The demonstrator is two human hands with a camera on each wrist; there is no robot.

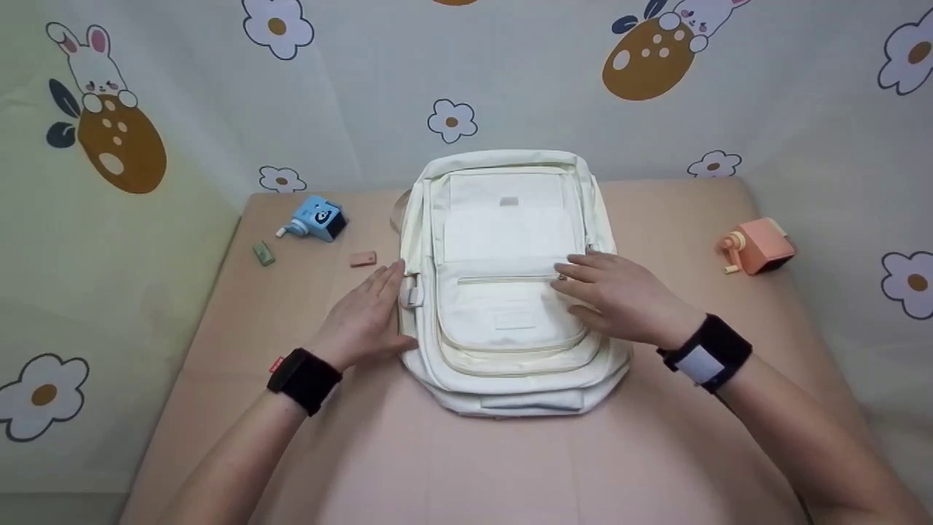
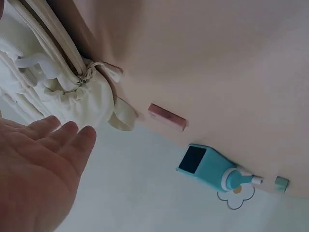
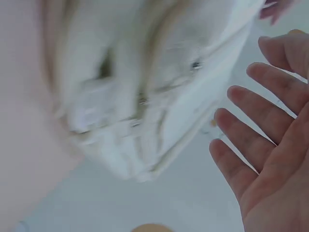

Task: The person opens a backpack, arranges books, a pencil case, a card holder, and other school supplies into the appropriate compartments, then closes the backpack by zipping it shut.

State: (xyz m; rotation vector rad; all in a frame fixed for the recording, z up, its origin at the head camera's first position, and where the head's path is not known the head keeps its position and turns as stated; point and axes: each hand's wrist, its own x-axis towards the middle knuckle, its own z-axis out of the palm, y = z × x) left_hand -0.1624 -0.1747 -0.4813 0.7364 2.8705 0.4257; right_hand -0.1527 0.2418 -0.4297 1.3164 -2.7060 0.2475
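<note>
A cream-white backpack (image 1: 510, 233) lies front side up on the table, with zipped pockets across its face. My left hand (image 1: 368, 313) is at the bag's left side, its fingers extended along the edge. In the left wrist view that hand (image 2: 38, 169) shows a bare palm close to the backpack (image 2: 82, 96). Over the right part of the front pocket is my right hand (image 1: 623, 295), fingers spread. The right wrist view shows the hand (image 3: 270, 130) with straight fingers and nothing in the palm, beside the blurred backpack (image 3: 120, 96). Whether it touches the fabric I cannot tell.
Left of the bag lie a blue crank pencil sharpener (image 1: 317, 217), a green eraser-like block (image 1: 263, 253) and a pink one (image 1: 363, 259). An orange-pink crank sharpener (image 1: 762, 246) stands at the right. Patterned cloth (image 1: 364, 95) surrounds the pinkish table (image 1: 496, 467).
</note>
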